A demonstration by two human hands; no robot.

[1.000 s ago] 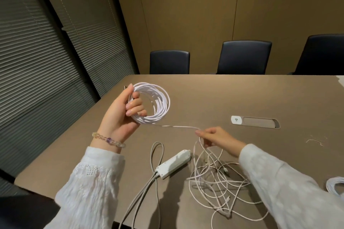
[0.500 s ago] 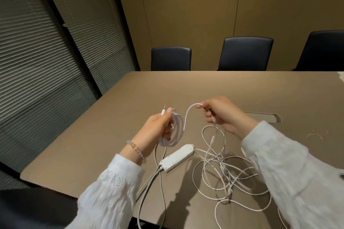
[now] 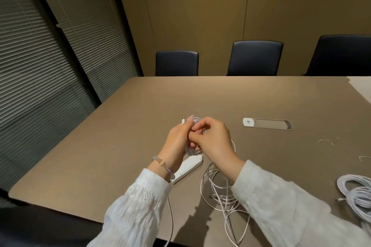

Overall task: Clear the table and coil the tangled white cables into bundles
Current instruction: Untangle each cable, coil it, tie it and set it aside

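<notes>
My left hand [image 3: 176,144] grips a coil of white cable [image 3: 191,149] above the brown table [image 3: 120,146]; the cable's plug end sticks up past my thumb. My right hand [image 3: 212,140] is pressed against the same coil, its fingers curled and pinching the cable strand at the coil. From there the loose strand drops to a tangle of white cable [image 3: 222,194] on the table under my right forearm. A white power strip [image 3: 187,168] lies beneath my hands, its cord running off the near edge.
A finished white cable bundle [image 3: 357,192] lies at the right edge. A recessed socket panel [image 3: 267,123] sits in the table beyond my hands. Small wire scraps [image 3: 326,141] lie to the right. Three dark chairs [image 3: 255,57] line the far side; blinds cover the left wall.
My right hand carried the cable strand from the table up and over to the coil, and now both hands meet at it. The left hand lowered the coil toward the middle.
</notes>
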